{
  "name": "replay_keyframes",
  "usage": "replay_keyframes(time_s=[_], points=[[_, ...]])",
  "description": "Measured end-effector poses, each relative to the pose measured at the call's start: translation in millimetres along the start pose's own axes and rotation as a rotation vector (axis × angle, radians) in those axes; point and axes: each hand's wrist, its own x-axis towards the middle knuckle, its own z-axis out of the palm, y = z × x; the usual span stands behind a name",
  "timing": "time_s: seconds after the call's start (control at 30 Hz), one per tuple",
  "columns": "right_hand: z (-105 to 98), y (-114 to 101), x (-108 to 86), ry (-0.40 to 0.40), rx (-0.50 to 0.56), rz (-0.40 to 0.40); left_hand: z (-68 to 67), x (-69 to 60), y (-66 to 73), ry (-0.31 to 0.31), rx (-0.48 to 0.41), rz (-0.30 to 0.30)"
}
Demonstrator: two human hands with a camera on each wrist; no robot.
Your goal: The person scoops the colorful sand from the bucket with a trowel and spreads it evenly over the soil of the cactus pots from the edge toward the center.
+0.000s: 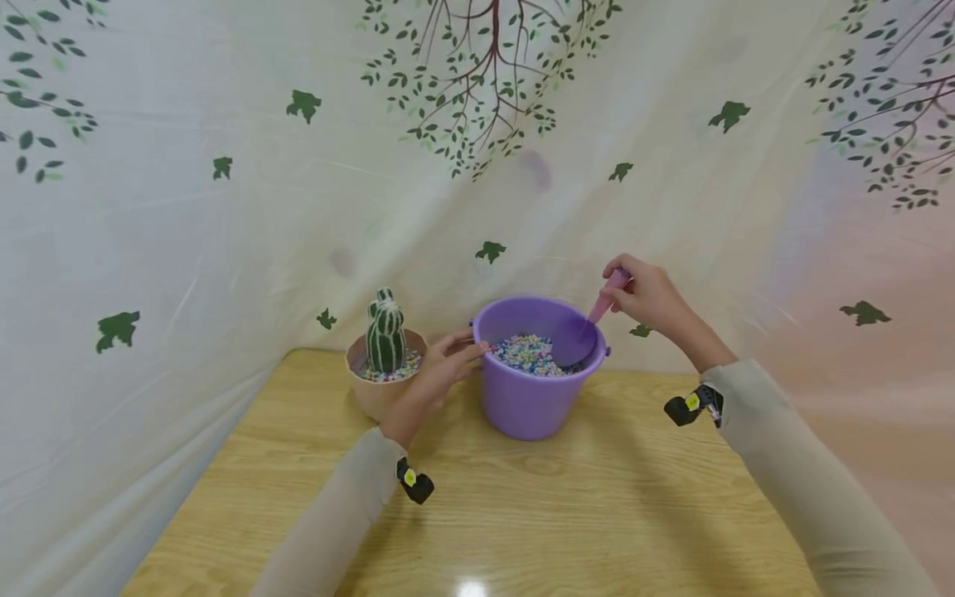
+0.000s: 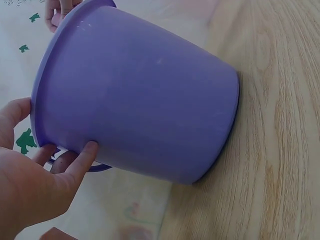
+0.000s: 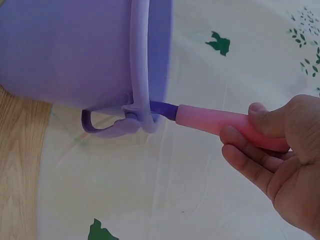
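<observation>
A purple bucket [image 1: 531, 406] stands upright on the table, partly filled with small multicoloured beads [image 1: 522, 352]. My left hand [image 1: 442, 369] holds the bucket's left side at the rim; in the left wrist view its fingertips touch the rim and outer wall, near the folded bucket handle [image 2: 100, 168]. My right hand [image 1: 645, 290] grips the pink handle [image 3: 210, 119] of a toy shovel [image 1: 574, 344]. The shovel slants down inside the bucket, its purple blade against the right inner wall and its lower edge at the beads.
Left of the bucket, close to my left forearm, a green knitted-looking cactus [image 1: 385, 340] stands in a peach-coloured pot [image 1: 373, 396] topped with similar beads. The wooden table [image 1: 537, 514] ends at a pale curtain [image 1: 418, 207] printed with leaves, just behind the bucket.
</observation>
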Motion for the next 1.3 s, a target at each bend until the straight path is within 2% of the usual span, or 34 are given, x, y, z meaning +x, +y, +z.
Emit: replay_keyframes(time_s=[0.13, 0.23, 0.37, 0.53, 0.63, 0.83, 0.93, 1.07, 1.2, 1.3], points=[[5.6, 11.7, 1.0, -0.018, 0.007, 0.036, 0.5, 0.7, -1.9, 0.021, -0.006, 0.007], [16.3, 23.4, -1.2, -0.046, 0.013, 0.032, 0.8, 0.7, -2.8, 0.040, -0.012, 0.012], [31.3, 34.7, -5.2, -0.077, 0.039, 0.016, 0.9, 0.8, -5.0, 0.036, -0.005, 0.022], [37.9, 37.5, -6.3, -0.074, 0.062, 0.032, 1.6, -0.1, -7.4, 0.032, 0.000, 0.038], [39.6, 35.5, -6.0, -0.084, 0.032, 0.040, 2.2, -1.3, -8.1, 0.038, -0.008, 0.041], [42.6, 34.6, -6.7, -0.119, -0.009, -0.025, 3.3, -2.0, -8.5, 0.038, -0.020, 0.040], [41.5, 37.9, -7.1, -0.162, 0.052, -0.022, 4.3, -2.0, -7.6, 0.046, -0.018, 0.036], [37.0, 43.3, -6.9, -0.240, 0.184, -0.007, 6.1, -2.1, -5.3, 0.048, -0.013, 0.028], [33.8, 45.6, -5.5, -0.301, 0.289, -0.050, 6.5, -1.1, -4.2, 0.049, -0.012, 0.026], [33.8, 46.9, -4.1, -0.322, 0.325, -0.074, 6.6, -0.2, -4.4, 0.054, -0.010, 0.032]])
